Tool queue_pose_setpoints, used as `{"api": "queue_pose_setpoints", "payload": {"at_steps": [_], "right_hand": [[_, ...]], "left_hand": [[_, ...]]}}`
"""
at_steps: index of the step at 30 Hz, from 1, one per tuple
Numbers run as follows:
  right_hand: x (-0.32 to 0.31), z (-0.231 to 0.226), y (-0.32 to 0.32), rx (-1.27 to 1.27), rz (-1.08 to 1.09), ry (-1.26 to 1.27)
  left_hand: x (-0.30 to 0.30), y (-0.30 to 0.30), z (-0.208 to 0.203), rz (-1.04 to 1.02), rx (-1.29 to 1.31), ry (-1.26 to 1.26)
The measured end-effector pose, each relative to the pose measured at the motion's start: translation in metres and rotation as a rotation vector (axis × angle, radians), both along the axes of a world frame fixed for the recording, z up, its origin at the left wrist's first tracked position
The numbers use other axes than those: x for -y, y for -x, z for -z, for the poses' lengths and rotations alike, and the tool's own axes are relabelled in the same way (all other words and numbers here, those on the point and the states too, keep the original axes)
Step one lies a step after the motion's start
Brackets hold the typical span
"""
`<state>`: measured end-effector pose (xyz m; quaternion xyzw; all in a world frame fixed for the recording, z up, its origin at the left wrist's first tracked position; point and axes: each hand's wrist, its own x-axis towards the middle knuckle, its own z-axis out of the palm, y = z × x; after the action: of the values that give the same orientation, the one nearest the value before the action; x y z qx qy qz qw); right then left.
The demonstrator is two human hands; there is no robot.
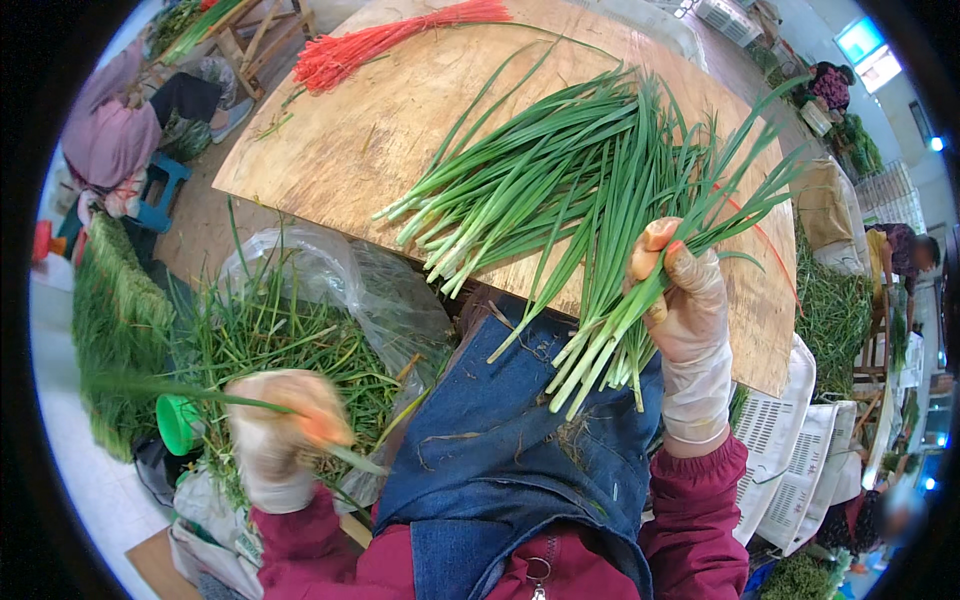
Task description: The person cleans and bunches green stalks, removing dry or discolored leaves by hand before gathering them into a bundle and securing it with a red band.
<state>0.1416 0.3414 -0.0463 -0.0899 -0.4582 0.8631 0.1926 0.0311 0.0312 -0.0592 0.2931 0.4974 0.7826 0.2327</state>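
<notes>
One clear plastic bag (315, 265), opened out beside the worker's left thigh, contains a heap of loose green stalks (310, 340), too tangled to count. One round green tub (180, 425) is located left of the bag; its contents are not discernible from where I stand. White slotted crates (768, 460) are located at the worker's right; their number and contents are unclear. The worktop (310, 150) carries one pile of long green stalks (560, 160), pale ends toward the worker, and one bundle of red ties (390, 45) at the far edge. One separate red strand (765, 240) lies near the right edge. Two gloved hands are in use. Right hand (685, 275): grip closed around one bunch of stalks (610, 335), pale ends angled down over the blue apron (500, 420). Left hand (285, 425): blurred, held over the bag side, grip closed on at least one green stalk (190, 393).
</notes>
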Motion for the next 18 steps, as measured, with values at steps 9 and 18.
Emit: {"api": "queue_pose_setpoints", "payload": {"at_steps": [9,18], "right_hand": [[0.022,-0.004,0.009,0.06,-0.135,-0.056],[0.036,-0.011,0.005,0.215,-0.278,-0.027]], "left_hand": [[-0.024,-0.016,-0.018,-0.022,-0.227,0.805],[-0.116,-0.011,-0.017,0.281,-0.586,0.282]]}}
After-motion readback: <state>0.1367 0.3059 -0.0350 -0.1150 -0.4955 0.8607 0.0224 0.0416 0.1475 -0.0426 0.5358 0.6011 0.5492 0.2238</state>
